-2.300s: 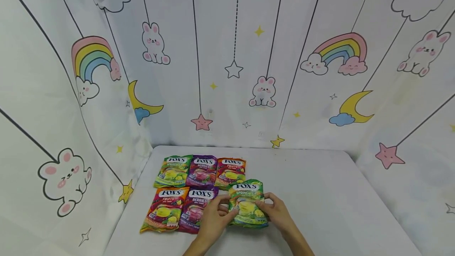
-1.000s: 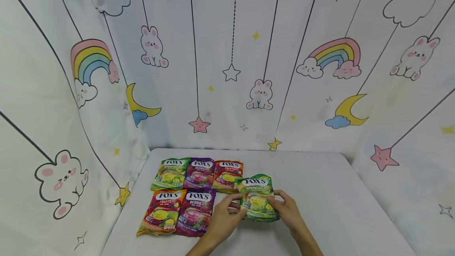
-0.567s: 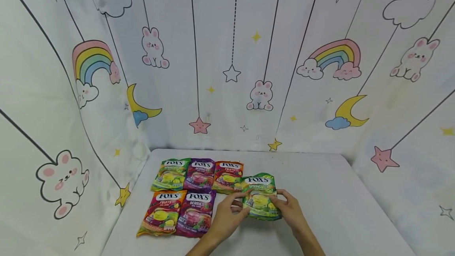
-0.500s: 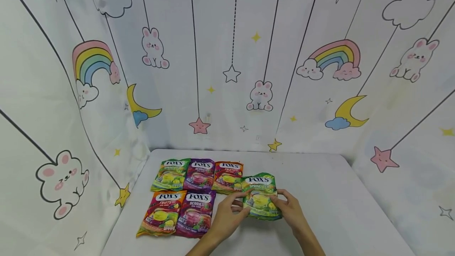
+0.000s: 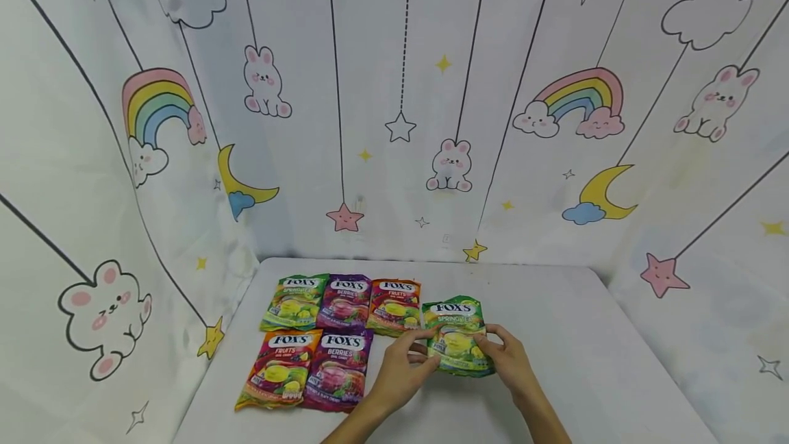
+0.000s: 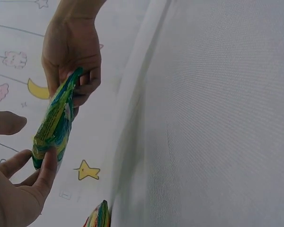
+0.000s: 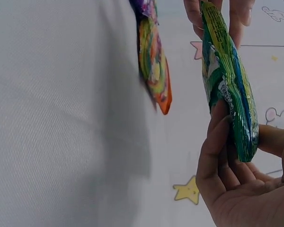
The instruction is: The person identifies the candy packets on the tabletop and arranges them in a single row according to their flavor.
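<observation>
Head view, from left: a flat-lying Spring Tea packet (image 5: pixel 294 301) and, nearer the person, an orange Fruits packet (image 5: pixel 279 370) begin two rows of sweets on a white table (image 5: pixel 573 348), followed by a rear Berries packet (image 5: pixel 346 303) and a front Berries packet (image 5: pixel 336 371), with a rear Fruits packet (image 5: pixel 394 308) ending the far row. Right of the rows, a person's left hand (image 5: pixel 401 370), fingers bent and thumb in front, pinches one side of a green bag (image 5: pixel 457 342), raised off the table with its printed face toward the wearer; the right hand (image 5: pixel 508 362) pinches the opposite side just as closely. The step in hand appears to be positioning the bag; the next move likely calls for lowering it evenly, then loosening both grips together.
</observation>
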Demonstrator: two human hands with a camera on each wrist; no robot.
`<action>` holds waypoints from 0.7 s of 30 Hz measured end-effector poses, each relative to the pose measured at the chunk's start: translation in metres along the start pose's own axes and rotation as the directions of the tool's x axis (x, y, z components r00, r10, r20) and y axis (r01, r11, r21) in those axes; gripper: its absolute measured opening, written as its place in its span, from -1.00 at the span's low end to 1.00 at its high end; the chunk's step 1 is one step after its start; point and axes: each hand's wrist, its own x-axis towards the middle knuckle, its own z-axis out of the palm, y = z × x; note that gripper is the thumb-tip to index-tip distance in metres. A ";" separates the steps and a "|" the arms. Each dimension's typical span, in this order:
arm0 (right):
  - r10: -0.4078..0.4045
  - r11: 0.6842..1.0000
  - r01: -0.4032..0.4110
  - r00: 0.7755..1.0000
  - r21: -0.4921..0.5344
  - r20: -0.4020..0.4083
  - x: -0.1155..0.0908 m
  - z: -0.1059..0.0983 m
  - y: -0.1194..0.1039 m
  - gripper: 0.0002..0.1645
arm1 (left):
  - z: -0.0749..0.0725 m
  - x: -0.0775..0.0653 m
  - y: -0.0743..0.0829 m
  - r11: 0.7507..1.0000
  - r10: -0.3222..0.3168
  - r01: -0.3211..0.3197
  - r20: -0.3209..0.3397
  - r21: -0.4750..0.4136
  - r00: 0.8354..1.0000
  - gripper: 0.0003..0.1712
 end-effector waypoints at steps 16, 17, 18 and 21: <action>-0.008 1.000 0.008 1.000 0.002 -0.011 0.004 -0.013 0.002 -0.41 | 0.009 0.010 -0.005 1.000 -0.006 0.004 0.074 0.028 0.997 -0.50; -0.008 1.000 0.008 1.000 0.003 -0.014 0.005 -0.014 0.002 -0.42 | 0.009 0.011 -0.006 0.999 -0.005 0.003 0.080 0.032 0.997 -0.49; -0.009 1.000 0.009 1.000 0.001 -0.016 0.005 -0.014 0.002 -0.43 | 0.010 0.012 -0.006 0.999 -0.005 0.002 0.086 0.035 0.996 -0.49; -0.004 1.000 0.004 1.000 -0.006 -0.023 0.007 -0.017 0.004 -0.43 | 0.012 0.015 -0.006 0.999 -0.008 0.004 0.103 0.038 0.995 -0.49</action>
